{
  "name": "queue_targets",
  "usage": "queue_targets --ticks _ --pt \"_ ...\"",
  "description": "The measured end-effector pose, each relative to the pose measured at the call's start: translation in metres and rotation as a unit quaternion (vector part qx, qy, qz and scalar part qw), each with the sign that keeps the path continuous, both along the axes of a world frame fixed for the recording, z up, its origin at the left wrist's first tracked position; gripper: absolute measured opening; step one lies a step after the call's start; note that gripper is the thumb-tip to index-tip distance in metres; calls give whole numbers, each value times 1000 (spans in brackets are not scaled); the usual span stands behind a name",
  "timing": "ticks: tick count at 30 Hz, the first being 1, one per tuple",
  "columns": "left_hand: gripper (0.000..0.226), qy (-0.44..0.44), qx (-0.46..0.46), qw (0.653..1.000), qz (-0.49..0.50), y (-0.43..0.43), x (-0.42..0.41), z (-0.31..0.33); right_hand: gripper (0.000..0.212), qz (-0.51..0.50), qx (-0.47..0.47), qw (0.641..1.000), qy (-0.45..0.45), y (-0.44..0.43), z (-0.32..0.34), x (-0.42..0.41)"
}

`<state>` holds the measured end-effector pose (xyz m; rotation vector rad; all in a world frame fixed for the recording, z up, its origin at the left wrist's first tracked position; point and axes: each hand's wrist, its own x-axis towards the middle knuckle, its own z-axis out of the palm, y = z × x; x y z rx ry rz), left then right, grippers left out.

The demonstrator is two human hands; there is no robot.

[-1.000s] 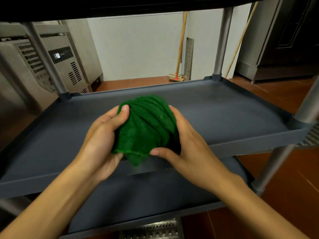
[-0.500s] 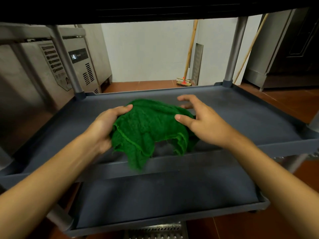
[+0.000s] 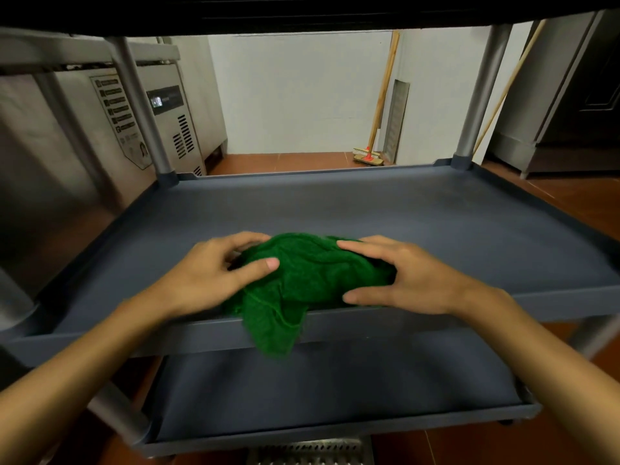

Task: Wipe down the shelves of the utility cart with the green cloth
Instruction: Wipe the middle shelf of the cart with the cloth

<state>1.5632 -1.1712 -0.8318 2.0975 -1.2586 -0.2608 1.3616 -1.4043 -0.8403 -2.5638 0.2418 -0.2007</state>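
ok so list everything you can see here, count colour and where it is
green cloth: 1, green, bunched at the front of the middle shelf, one corner hanging over the front rim
middle shelf: 1, dark grey-blue, centre of view
bottom shelf: 1, dark grey-blue, below the middle shelf
cart posts: several, grey, at the shelf corners
steel appliance: 1, silver, behind the cart on the left
broom: 1, wooden handle with a red fitting, leaning on the white back wall
second wooden handle: 1, leaning at the right
floor: red-brown tiles
left hand: 1, on the cloth's left side
right hand: 1, on the cloth's right side
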Motion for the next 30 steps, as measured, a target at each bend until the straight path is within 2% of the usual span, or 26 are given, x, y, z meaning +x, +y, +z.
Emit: queue_targets --ticks 3,5,11,18,24,30 --pt "88 -106 61 992 -35 18 -11 -10 68 25 12 999 -33 6 -3 7" --pt "89 -139 62 988 -31 29 -9 -17 64 49 5 997 -51 13 -3 15" --pt "75 -145 29 989 -13 51 0 -20 55 97 -17 993 -68 36 -2 37" --pt "65 -179 22 984 3 75 13 -28 52 126 3 990 -69 58 -5 56" --pt "57 -201 -22 977 70 105 36 -35 54 149 -2 987 -62 77 -5 74" --pt "61 -139 -96 976 139 98 34 -42 53 194 33 979 -57 102 -7 104"
